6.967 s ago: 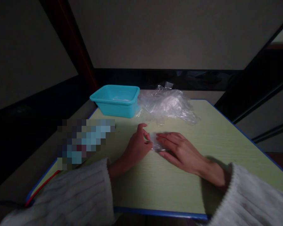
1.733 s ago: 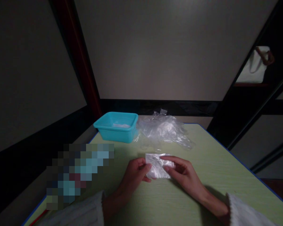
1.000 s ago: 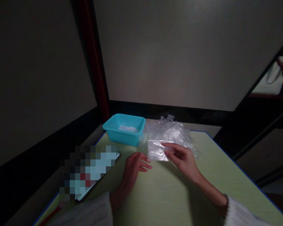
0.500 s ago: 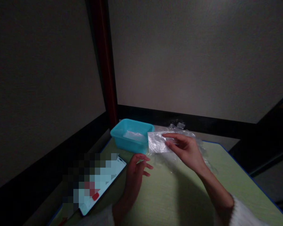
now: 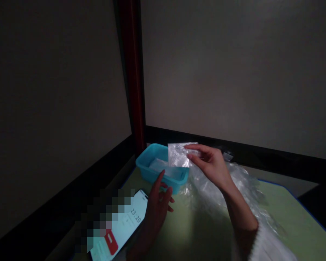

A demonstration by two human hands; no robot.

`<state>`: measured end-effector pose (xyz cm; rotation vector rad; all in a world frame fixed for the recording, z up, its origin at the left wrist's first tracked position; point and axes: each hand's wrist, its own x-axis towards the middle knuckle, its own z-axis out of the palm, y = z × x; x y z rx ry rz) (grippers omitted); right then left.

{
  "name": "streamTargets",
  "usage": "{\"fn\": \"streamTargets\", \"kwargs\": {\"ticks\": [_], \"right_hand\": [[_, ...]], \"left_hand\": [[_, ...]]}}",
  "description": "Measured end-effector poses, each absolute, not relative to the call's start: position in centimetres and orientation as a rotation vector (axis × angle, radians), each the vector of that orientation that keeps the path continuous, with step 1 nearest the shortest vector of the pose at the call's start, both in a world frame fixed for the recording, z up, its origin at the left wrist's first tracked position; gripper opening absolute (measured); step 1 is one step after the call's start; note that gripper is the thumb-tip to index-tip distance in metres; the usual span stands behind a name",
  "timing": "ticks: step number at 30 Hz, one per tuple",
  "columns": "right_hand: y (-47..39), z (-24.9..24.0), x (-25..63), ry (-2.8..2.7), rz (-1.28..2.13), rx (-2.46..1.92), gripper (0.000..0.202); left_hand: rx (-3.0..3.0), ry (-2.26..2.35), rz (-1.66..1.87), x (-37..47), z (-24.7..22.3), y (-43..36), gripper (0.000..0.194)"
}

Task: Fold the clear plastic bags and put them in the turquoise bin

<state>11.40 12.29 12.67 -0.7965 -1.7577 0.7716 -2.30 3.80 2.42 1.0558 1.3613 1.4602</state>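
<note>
Between the thumb and fingers of my right hand (image 5: 210,163) is a small, flat, clear plastic bag (image 5: 177,155). It is held up over the right part of a turquoise plastic basket (image 5: 145,169). Inside the basket lies more clear plastic (image 5: 159,165), flat and shiny. My left hand (image 5: 159,203) is in front of the basket with its fingers apart and nothing in them. A heap of crinkled clear plastic (image 5: 241,181) spreads on the table behind and beside my right wrist.
A phone (image 5: 125,224) with a lit screen lies at the left, partly covered by a pixelated patch. The green table (image 5: 190,221) has a blue edge. Walls (image 5: 220,72) and a dark red post (image 5: 132,72) stand behind it.
My right hand has carried the plastic bag left relative to the basket, now over its right part. My left hand's index finger has stretched upward. The view has shifted, showing more plastic heap.
</note>
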Motion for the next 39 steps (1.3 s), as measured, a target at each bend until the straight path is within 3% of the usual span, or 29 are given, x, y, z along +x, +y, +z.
{"fn": "streamTargets", "kwargs": {"ticks": [10, 15, 33, 39], "right_hand": [[14.2, 11.6, 10.5, -1.811, 0.846, -0.856, 0.025], [14.4, 11.2, 10.3, -1.895, 0.781, -0.927, 0.026], [14.2, 9.0, 7.0, -2.280, 0.627, -1.054, 0.029], [13.5, 9.1, 6.7, -2.376, 0.596, -1.064, 0.042]], "left_hand": [[1.208, 1.487, 1.437, -2.3, 0.9, 4.0, 0.032], [1.215, 1.586, 1.646, -0.8, -0.3, 3.5, 0.023], [1.327, 1.627, 1.681, 2.1, -2.8, 1.7, 0.026], [1.410, 1.634, 1.666, 2.2, -2.9, 1.6, 0.027]]}}
